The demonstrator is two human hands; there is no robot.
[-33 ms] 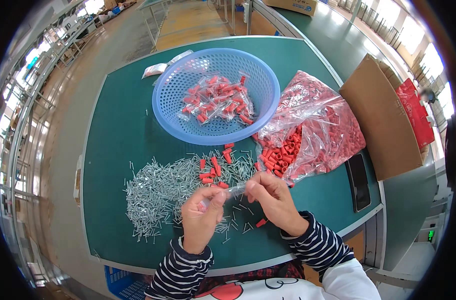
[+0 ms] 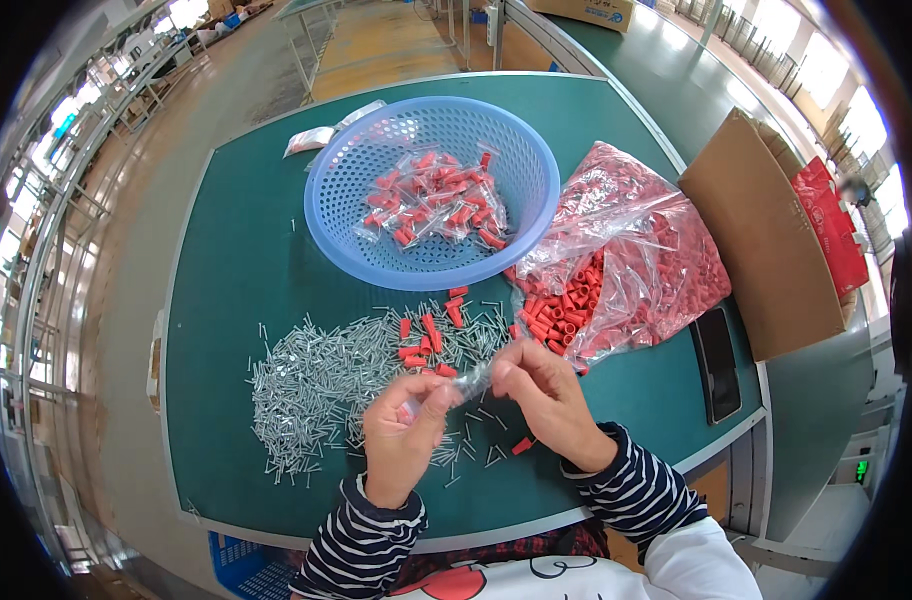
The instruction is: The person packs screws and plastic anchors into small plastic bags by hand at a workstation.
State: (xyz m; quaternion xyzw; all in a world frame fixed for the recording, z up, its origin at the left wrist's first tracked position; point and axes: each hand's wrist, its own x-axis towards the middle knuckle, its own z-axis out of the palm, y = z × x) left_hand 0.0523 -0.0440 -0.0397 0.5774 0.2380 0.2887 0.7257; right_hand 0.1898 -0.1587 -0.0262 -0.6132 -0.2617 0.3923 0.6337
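Between my hands a small clear plastic bag (image 2: 471, 382) is stretched, with its two ends pinched. My left hand (image 2: 401, 430) is closed on one end, and something red shows through near its palm. The other end sits between the thumb and fingers of my right hand (image 2: 548, 400). Below and beyond the hands spreads a pile of loose silver screws (image 2: 311, 390). Several red tapered plastic caps (image 2: 428, 333) lie on the pile's right part, and a single red cap (image 2: 523, 445) rests near my right wrist.
A blue perforated basket (image 2: 326, 235) behind the pile holds small bags with red caps. To its right lies a large open clear bag (image 2: 656, 240) full of red caps. A black phone (image 2: 716, 365) and a cardboard box (image 2: 756, 230) are along the green table's (image 2: 226, 260) right side.
The clear bag between my fingers has shifted and creased slightly. Both hands stay in nearly the same place, with their pinch kept.
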